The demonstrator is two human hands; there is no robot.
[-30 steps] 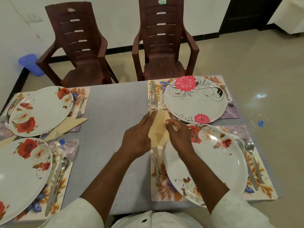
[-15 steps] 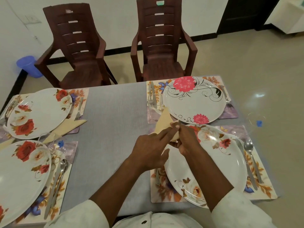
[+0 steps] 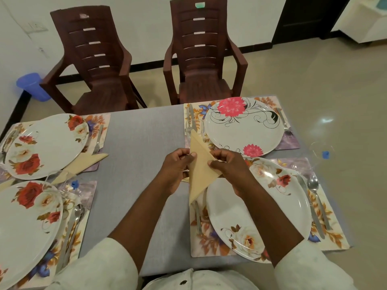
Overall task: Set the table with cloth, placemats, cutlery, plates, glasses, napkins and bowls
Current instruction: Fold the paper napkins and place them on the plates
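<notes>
Both hands hold the folded yellow napkin (image 3: 200, 170) above the near right placemat (image 3: 211, 245): the left hand (image 3: 177, 168) pinches its left edge, the right hand (image 3: 229, 168) its right corner. To finish well, keep the fold taut and lay it flat beside the fork (image 3: 198, 216), probably left of the plate (image 3: 259, 210). Open cloth lies to the left; the bench's right edge and a glass (image 3: 322, 152) are close.
</notes>
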